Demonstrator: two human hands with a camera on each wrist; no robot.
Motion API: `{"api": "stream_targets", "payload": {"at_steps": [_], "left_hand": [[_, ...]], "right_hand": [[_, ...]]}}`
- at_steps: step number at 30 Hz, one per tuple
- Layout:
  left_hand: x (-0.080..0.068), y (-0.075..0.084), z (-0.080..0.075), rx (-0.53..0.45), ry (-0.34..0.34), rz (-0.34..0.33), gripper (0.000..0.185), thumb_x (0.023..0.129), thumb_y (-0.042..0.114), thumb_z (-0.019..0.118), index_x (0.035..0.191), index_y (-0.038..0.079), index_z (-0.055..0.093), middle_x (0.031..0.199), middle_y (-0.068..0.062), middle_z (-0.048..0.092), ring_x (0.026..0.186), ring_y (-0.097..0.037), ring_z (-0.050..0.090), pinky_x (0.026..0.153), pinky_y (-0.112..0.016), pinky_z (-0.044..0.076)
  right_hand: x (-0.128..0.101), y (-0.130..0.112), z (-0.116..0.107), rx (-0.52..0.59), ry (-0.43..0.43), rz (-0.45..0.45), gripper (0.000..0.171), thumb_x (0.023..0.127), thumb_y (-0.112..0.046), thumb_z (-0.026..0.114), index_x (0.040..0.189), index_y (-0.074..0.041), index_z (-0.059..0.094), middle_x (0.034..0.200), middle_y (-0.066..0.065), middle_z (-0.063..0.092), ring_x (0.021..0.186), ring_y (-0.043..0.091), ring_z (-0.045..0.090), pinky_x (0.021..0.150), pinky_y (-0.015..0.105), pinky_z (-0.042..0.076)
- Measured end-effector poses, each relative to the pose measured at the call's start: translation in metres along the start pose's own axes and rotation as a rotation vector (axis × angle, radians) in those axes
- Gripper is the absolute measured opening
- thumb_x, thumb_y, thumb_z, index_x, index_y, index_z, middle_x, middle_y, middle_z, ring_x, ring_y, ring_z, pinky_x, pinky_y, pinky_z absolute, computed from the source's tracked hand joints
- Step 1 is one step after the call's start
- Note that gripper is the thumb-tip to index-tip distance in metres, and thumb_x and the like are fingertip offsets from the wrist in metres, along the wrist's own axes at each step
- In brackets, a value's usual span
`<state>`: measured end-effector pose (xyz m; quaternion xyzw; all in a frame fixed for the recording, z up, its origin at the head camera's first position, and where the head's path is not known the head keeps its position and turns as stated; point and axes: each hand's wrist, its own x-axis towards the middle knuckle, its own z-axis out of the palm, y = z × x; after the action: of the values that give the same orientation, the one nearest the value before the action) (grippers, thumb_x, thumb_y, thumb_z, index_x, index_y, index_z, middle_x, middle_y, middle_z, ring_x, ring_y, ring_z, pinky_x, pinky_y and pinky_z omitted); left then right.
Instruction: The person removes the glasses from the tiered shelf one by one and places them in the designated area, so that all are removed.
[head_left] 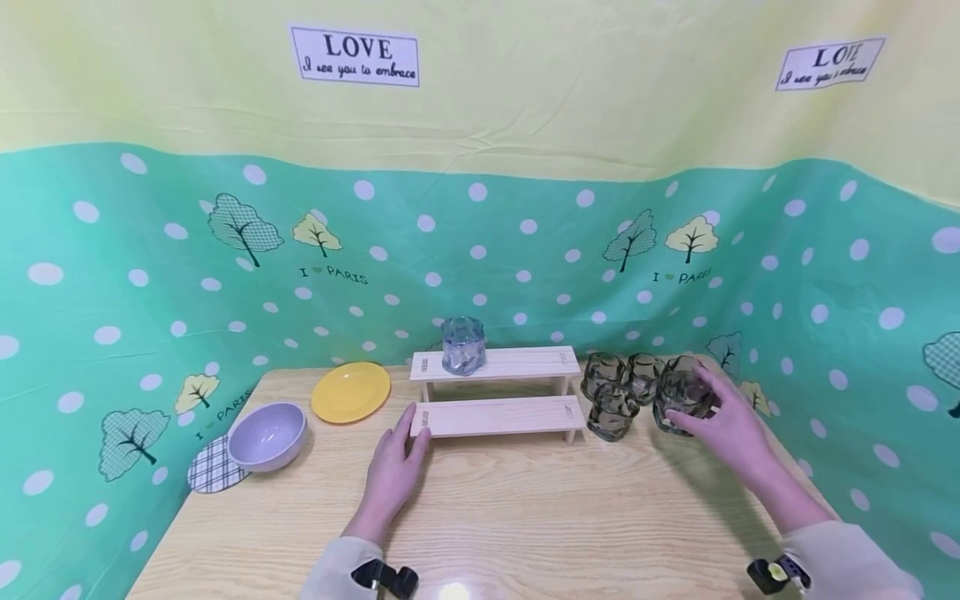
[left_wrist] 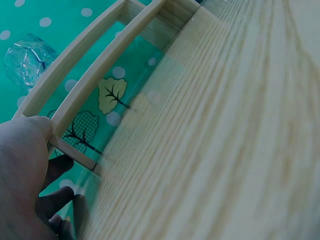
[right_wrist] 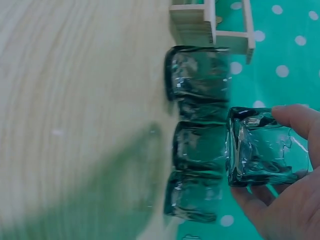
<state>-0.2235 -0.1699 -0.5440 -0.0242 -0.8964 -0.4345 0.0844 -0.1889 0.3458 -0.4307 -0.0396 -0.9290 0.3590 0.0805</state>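
A two-tier wooden shelf stands mid-table with a blue glass on its top tier. My left hand holds the shelf's left end, thumb on the lower board's corner and fingers beside it; the left wrist view shows the thumb against the shelf. My right hand grips a grey-green glass right of the shelf. The right wrist view shows this glass held off the table between thumb and fingers. Other grey-green glasses stand clustered beside it.
A yellow plate lies left of the shelf. A lilac bowl sits on a plaid coaster near the table's left edge. A green dotted curtain backs the table on three sides.
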Motion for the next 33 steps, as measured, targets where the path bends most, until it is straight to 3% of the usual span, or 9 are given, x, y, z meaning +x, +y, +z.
{"api": "stream_targets", "payload": {"at_steps": [6, 11, 20, 33], "left_hand": [[0.000, -0.001, 0.001, -0.002, 0.001, 0.002, 0.065, 0.117, 0.044, 0.055, 0.173, 0.015, 0.038, 0.167, -0.029, 0.046, 0.154, -0.061, 0.034, 0.124, -0.075, 0.031], [0.000, -0.001, 0.001, -0.005, 0.001, 0.005, 0.066, 0.117, 0.045, 0.055, 0.173, 0.014, 0.039, 0.166, -0.029, 0.047, 0.154, -0.061, 0.035, 0.124, -0.075, 0.031], [0.000, 0.000, 0.000, -0.001, -0.001, 0.005, 0.066, 0.117, 0.045, 0.054, 0.173, 0.015, 0.038, 0.167, -0.028, 0.046, 0.154, -0.061, 0.034, 0.123, -0.076, 0.031], [-0.001, 0.003, 0.000, 0.004, 0.003, -0.005, 0.064, 0.118, 0.041, 0.056, 0.173, 0.015, 0.038, 0.166, -0.029, 0.047, 0.154, -0.061, 0.035, 0.123, -0.076, 0.031]], "right_hand": [[0.002, 0.016, 0.013, 0.037, -0.015, 0.024, 0.117, 0.094, -0.045, 0.090, 0.177, -0.009, 0.016, 0.170, 0.043, 0.023, 0.140, 0.071, 0.040, 0.109, 0.081, 0.041], [0.005, 0.024, 0.022, 0.065, -0.048, 0.053, 0.119, 0.095, -0.042, 0.090, 0.178, -0.011, 0.011, 0.173, 0.042, 0.016, 0.147, 0.071, 0.030, 0.114, 0.084, 0.034], [0.013, 0.029, 0.035, 0.070, -0.067, 0.053, 0.115, 0.097, -0.035, 0.089, 0.177, -0.005, 0.013, 0.175, 0.040, 0.012, 0.152, 0.070, 0.022, 0.118, 0.084, 0.026], [0.020, 0.036, 0.049, 0.083, -0.079, 0.065, 0.114, 0.096, -0.038, 0.088, 0.177, -0.008, 0.013, 0.177, 0.037, 0.007, 0.153, 0.071, 0.018, 0.118, 0.085, 0.024]]}}
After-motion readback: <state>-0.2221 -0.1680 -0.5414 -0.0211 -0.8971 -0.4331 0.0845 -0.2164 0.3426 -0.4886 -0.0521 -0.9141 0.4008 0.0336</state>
